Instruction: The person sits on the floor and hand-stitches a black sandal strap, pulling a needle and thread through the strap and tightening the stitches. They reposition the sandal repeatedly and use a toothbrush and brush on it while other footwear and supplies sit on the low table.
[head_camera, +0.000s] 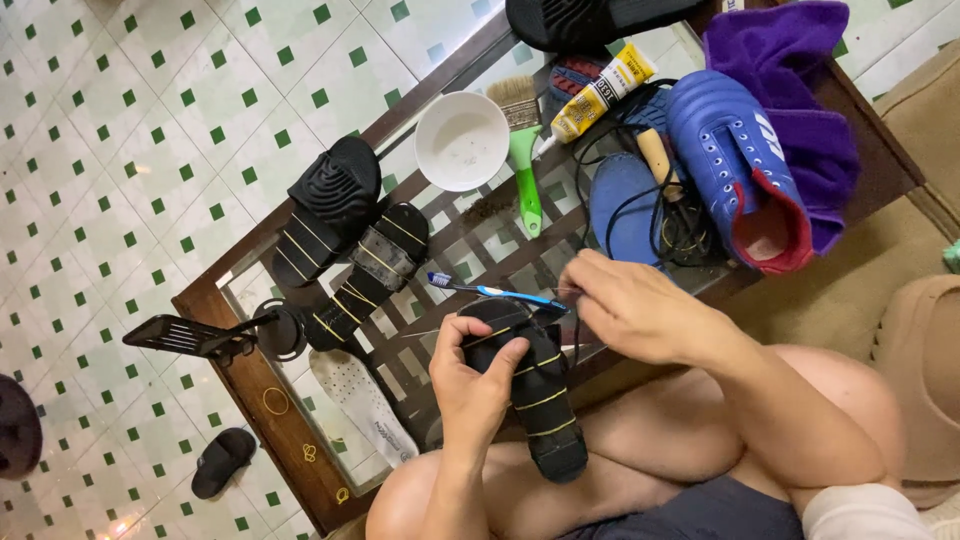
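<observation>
Left hand clamped round a black sandal, held over the knees with the toe end up, thumb across its top; yellow rubber bands wound across it at intervals. Right hand just above, fingertips pinched shut on a thin dark thread at the sandal's upper end. Likely light and fairly stiff in the sole, rubbery enough not to slip; best gripped round the middle, between the bands, not by the thread.

Just beyond, lying on the glass table: a blue toothbrush, almost touching the sandal's tip. Left of it, two more banded black sandals side by side, and a white insole lower down. Farther out: white bowl, green-handled paintbrush, yellow glue tube, blue sports shoe resting against purple cloth, tangled black cord beside it
</observation>
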